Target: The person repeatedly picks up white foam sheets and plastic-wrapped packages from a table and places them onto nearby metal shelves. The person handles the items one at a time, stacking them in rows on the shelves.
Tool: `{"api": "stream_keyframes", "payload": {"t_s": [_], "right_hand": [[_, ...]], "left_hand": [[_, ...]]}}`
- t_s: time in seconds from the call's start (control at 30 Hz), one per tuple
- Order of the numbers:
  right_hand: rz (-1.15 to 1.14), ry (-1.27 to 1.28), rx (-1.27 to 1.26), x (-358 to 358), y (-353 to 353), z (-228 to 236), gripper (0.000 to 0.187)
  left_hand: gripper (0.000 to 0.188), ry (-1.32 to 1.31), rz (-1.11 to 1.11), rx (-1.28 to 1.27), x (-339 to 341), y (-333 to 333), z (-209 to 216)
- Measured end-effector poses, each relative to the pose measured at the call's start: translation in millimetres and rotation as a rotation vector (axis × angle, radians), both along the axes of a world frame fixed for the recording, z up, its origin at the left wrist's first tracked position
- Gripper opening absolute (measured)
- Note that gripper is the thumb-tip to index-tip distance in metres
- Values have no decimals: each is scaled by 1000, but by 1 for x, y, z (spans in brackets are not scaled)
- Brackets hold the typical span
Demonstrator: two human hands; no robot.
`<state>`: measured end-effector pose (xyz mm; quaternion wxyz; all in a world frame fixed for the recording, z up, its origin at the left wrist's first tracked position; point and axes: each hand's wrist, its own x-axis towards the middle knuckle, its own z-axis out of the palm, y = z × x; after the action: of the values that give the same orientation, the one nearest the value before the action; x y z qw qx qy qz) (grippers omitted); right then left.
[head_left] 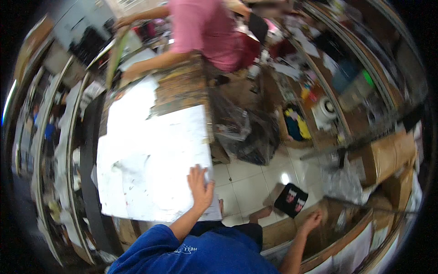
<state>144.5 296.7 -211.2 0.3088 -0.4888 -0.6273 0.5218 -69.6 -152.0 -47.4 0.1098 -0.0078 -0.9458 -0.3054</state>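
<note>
On the table [182,89], near its front right corner, the person's left hand [199,189] lies flat with fingers extended on white sheets [182,146]. The right hand [312,221] is partly curled; its grip is unclear. Just ahead and left of it sits a black square piece [291,201], roughly square, without clear long axis; the right hand is nearer.

white sheets [155,182] lie spread across the wooden table [182,86].
</note>
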Motion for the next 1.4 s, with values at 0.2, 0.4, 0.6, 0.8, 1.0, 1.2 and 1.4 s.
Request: {"api": "stream_keyframes", "payload": {"t_s": [0.2,0.4,0.6,0.8,1.0,1.2,1.4], "right_hand": [[241,62,-450,-114,-167,15,13],[560,-24,-442,-145,-237,41,12],[492,-54,-468,-107,-243,39,11],[342,-101,-487,-53,-236,49,14],[362,-23,-483,-56,-242,67,20],[700,103,-290,-94,-241,110,58],[882,-35,91,-93,-194,163,37]], "left_hand": [[36,-102,-66,706,-5,-96,30],[30,292,121,199,-39,-209,58],[39,282,5,-281,-103,-230,52],[4,249,-218,-551,-149,-240,24],[7,263,-433,-497,-136,-169,42],[5,153,-839,-221,-65,14,46],[11,-144,-1095,-80,6,123,25]]}}
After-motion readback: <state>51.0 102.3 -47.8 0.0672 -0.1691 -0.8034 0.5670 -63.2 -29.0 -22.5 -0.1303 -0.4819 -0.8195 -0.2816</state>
